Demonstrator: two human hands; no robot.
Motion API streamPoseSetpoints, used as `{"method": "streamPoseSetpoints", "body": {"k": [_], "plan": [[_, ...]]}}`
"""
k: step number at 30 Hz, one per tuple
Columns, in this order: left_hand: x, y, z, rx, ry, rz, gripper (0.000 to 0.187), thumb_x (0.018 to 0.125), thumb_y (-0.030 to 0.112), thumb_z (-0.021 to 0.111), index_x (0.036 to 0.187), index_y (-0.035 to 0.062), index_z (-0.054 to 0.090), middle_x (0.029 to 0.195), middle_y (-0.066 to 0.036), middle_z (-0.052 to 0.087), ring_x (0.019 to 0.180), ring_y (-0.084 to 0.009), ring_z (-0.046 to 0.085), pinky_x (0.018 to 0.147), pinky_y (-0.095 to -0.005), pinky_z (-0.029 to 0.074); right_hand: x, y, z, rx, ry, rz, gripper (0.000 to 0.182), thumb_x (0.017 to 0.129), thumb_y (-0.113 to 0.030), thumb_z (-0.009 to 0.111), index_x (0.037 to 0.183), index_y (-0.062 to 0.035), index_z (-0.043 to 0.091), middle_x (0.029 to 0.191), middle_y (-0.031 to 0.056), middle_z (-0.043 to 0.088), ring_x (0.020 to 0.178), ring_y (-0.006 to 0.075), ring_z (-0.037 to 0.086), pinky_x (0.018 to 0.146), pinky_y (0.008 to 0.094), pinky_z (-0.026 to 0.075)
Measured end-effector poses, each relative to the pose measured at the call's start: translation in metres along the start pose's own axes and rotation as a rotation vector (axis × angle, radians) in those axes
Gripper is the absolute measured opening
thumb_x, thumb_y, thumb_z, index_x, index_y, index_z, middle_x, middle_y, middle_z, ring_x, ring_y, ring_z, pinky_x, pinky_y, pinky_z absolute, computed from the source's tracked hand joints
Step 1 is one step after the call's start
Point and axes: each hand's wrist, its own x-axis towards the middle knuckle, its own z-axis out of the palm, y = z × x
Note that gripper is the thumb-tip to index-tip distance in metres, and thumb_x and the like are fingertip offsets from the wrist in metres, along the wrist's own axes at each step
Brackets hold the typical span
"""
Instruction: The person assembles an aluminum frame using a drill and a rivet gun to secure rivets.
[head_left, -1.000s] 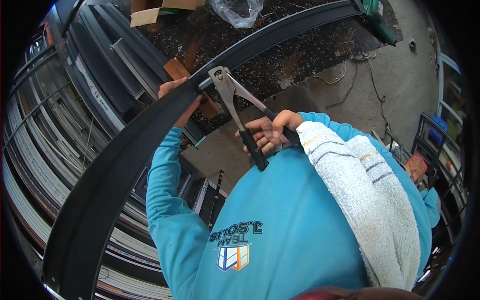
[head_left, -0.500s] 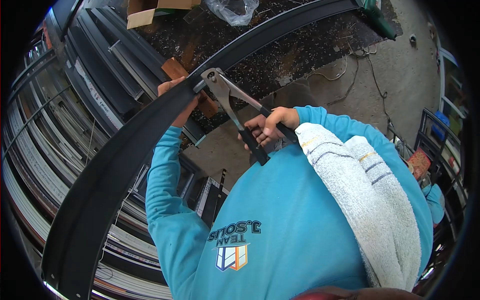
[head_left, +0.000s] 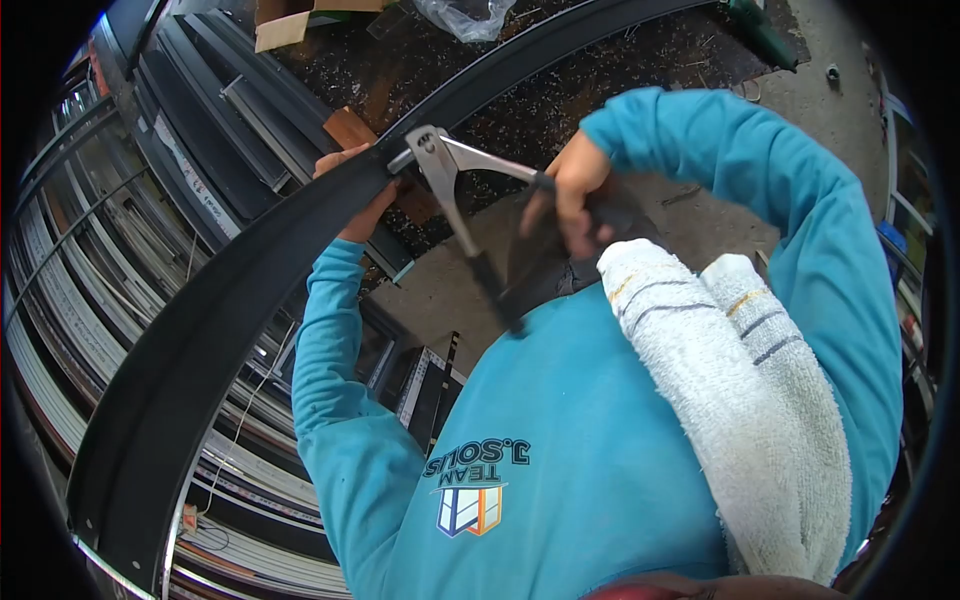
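The right hand (head_left: pixel 572 190) now sits high in the middle of the frame, with the elbow lifted far up on the right. Half a second ago it was lower and held both black handles of the hand riveter (head_left: pixel 455 195) close together. Now the two handles stand wide apart. The fingers wrap around the upper handle only, and the lower handle hangs down toward the blue shirt (head_left: pixel 560 450). So the tool has been pulled open, which looks like the end of one squeeze.

The riveter's metal nose stays in the same spot, pressed on the edge of the long dark metal strip (head_left: pixel 230 330). The strip runs from the lower left up to the top middle of the frame.

The left hand (head_left: pixel 358 195) has not moved. It is closed around the strip, just left of the nose, and holds it steady.

A white towel (head_left: pixel 740 400) lies over the shoulder on the right.
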Motion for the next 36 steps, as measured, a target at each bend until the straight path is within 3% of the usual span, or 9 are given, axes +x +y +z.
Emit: {"method": "streamPoseSetpoints", "body": {"k": [5,7,16,25,30,32,33,35,36], "plan": [[0.004,0.005,-0.002,-0.012,0.006,0.005,0.053,0.065,0.010,0.086,0.112,0.0013,0.064,0.109,-0.009,0.061,0.097,-0.0214,0.062,0.091,-0.0332,0.048,0.048,0.026,0.050,0.995,-0.601,-0.782,0.093,0.062,-0.006,0.056,0.149,0.0019,0.021,0.135,0.0346,0.044,0.129,0.0433,0.046,0.110,0.0496,0.036],[0.003,0.009,-0.002,0.010,-0.011,0.020,0.052,0.065,0.011,0.086,0.112,0.0015,0.065,0.108,-0.008,0.061,0.097,-0.0216,0.062,0.090,-0.0334,0.048,0.065,0.027,0.062,1.066,-0.503,-0.784,0.089,0.059,-0.009,0.055,0.142,0.0053,0.027,0.134,0.0363,0.041,0.130,0.0488,0.040,0.112,0.0563,0.030],[0.012,0.018,-0.004,0.148,-0.057,0.084,0.057,0.060,0.023,0.092,0.107,0.0023,0.067,0.106,-0.008,0.063,0.098,-0.0221,0.060,0.091,-0.0357,0.046,0.072,-0.003,0.091,0.939,0.107,-0.774,0.024,0.077,-0.010,0.055,0.099,-0.0011,0.056,0.089,0.0153,0.063,0.080,0.0242,0.065,0.077,0.0368,0.056],[0.004,-0.008,0.005,0.118,-0.059,0.084,0.042,0.072,0.029,0.083,0.105,0.0072,0.069,0.103,-0.008,0.067,0.096,-0.0265,0.063,0.089,-0.0375,0.048,0.058,0.005,0.071,0.575,0.274,-1.078,0.017,0.077,-0.016,0.064,0.088,-0.0065,0.054,0.074,0.0045,0.056,0.066,0.0106,0.055,0.058,0.0279,0.050],[-0.014,-0.024,0.015,0.046,-0.117,-0.056,0.038,0.080,0.037,0.076,0.104,0.0075,0.071,0.102,-0.008,0.071,0.094,-0.0286,0.065,0.088,-0.0386,0.050,-0.033,0.069,0.075,-0.507,0.914,-0.957,0.019,0.074,-0.010,0.063,0.089,-0.0014,0.054,0.073,0.0078,0.054,0.073,0.0155,0.051,0.067,0.0331,0.044],[-0.004,0.028,0.004,-0.045,-0.132,-0.226,0.040,0.081,0.043,0.072,0.101,0.0085,0.071,0.099,-0.010,0.071,0.093,-0.0286,0.066,0.088,-0.0387,0.050,-0.071,0.124,0.094,-0.971,1.301,-0.788,0.058,0.069,-0.016,0.066,0.123,-0.0013,0.050,0.105,0.0216,0.057,0.095,0.0354,0.060,0.083,0.0426,0.050],[-0.006,0.010,0.010,0.112,-0.125,-0.164,0.046,0.077,0.047,0.073,0.103,0.0089,0.071,0.101,-0.012,0.070,0.096,-0.0315,0.065,0.091,-0.0422,0.049,-0.100,0.133,0.126,-1.009,1.359,-0.352,0.075,0.070,-0.021,0.067,0.139,-0.0040,0.039,0.129,0.0264,0.049,0.113,0.0471,0.050,0.096,0.0487,0.045],[-0.009,0.007,0.014,0.120,0.072,-0.130,0.052,0.073,0.052,0.075,0.103,0.0100,0.070,0.110,-0.012,0.067,0.105,-0.0378,0.060,0.099,-0.0473,0.043,-0.139,0.158,0.137,-1.000,1.311,0.112,0.053,0.069,-0.021,0.068,0.118,-0.0027,0.058,0.115,0.0260,0.059,0.095,0.0445,0.062,0.083,0.0480,0.051],[-0.010,0.002,0.017,0.036,0.083,-0.145,0.050,0.073,0.050,0.075,0.102,0.0094,0.070,0.107,-0.011,0.068,0.104,-0.0358,0.061,0.099,-0.0450,0.042,-0.159,0.179,0.123,-0.950,1.149,-0.032,0.035,0.069,-0.021,0.068,0.099,-0.0021,0.066,0.095,0.0219,0.067,0.084,0.0394,0.066,0.076,0.0463,0.053]]}}
